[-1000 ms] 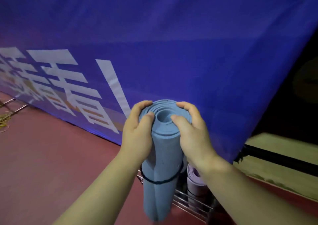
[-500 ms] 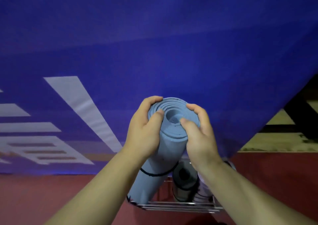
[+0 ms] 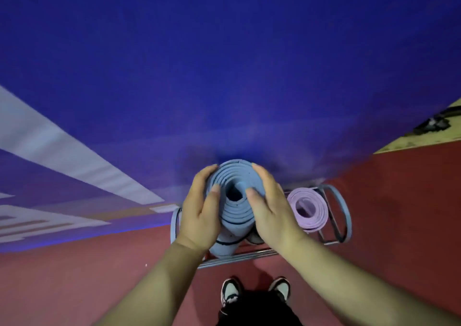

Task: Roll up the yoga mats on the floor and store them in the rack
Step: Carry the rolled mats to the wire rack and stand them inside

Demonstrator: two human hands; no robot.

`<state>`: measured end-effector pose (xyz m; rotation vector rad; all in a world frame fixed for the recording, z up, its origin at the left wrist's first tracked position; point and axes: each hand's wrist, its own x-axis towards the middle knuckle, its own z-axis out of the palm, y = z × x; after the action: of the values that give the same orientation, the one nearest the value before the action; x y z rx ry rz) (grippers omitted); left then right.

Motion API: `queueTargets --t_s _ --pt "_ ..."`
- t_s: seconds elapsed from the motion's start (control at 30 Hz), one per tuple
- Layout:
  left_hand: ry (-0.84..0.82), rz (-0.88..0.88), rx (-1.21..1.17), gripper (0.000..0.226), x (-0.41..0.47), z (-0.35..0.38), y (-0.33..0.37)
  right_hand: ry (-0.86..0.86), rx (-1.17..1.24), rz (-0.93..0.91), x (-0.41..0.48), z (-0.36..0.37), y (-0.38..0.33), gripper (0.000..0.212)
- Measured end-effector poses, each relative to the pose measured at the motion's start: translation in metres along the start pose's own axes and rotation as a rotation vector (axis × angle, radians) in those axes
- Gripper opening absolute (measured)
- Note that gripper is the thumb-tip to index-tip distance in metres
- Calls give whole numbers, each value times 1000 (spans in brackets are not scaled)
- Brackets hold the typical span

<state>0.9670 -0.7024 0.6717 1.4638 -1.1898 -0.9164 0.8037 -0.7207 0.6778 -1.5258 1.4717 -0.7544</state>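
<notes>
A person's left hand [image 3: 202,216] and right hand [image 3: 272,216] clasp the top of a rolled blue yoga mat [image 3: 237,213] from either side, fingers curled round the roll and thumbs pressed on its spiral end. The mat stands between the hands, its lower end inside a metal rack [image 3: 345,216] beneath them. A rolled purple mat [image 3: 308,209] stands in the rack just right of the right hand, with a blue banner [image 3: 224,76] beyond the fingertips.

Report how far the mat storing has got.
Done: the purple mat stands rolled in the rack, and the blue mat is rolled and banded. In hand: left hand and right hand grip the blue mat's top, its foot apparently inside the rack's front rail. Left: let go; no unrolled mats show in view.
</notes>
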Motion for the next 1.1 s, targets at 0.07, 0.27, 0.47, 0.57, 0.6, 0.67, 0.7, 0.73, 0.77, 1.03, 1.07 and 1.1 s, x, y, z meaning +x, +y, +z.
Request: queueTargets --t_s 0.07,0.27,0.47,0.57,0.6,0.67,0.7,0.73,0.77,1.03,1.07,1.1 --pt "14 -11 30 36 1 7 -41 -38 -69 -18 11 18 33 58" --pt "-112 -28 197 46 5 41 -199 -180 -414 -66 52 64 174 67" --pt "-266 -236 431 68 -5 53 -310 -235 -934 -212 66 102 261 68" --pt "-338 -257 443 69 6 55 -301 -259 -952 -176 74 95 260 71" --pt "-371 -276 467 70 6 54 -298 -299 -943 -154 73 93 260 72" --pt "-414 -316 534 74 5 49 -289 -344 -920 -143 69 90 257 74" --pt "-433 -323 569 75 4 47 -283 -349 -909 -149 68 89 255 75" --pt "-455 -335 601 76 5 45 -276 -381 -897 -141 68 85 252 76" --pt "-477 -360 631 75 6 43 -272 -420 -889 -135 70 82 247 78" --pt "-681 -439 1006 87 15 52 -196 -385 -886 112 41 1 203 82" --pt "-706 -379 1052 88 16 59 -177 -350 -889 153 33 -19 196 82" --pt "-725 -293 1089 91 17 69 -157 -307 -892 189 23 -41 189 83"
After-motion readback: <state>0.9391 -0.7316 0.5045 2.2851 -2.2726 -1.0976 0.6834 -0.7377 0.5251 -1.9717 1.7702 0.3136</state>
